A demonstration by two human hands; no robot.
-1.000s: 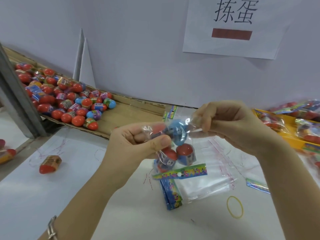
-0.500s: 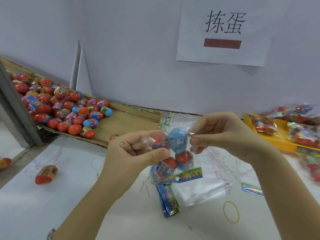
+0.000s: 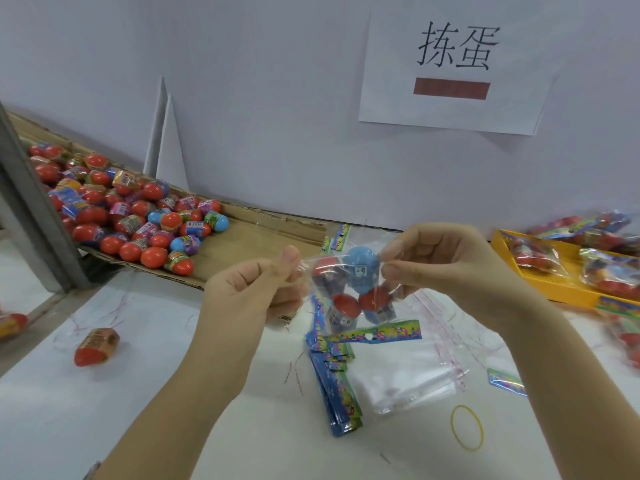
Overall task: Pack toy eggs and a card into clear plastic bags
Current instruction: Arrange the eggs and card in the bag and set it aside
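Mid-frame, left hand [image 3: 256, 289] and right hand [image 3: 440, 261] pinch the filled bag's [image 3: 353, 289] mouth; sealing it seems next.

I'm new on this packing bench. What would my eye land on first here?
In the centre, the left hand and right hand pinch the top of a clear plastic bag holding red and blue toy eggs and a colourful card strip. Back left, a heap of mostly red toy eggs lies on a cardboard sheet, and a white paper sign with black characters hangs upper right.
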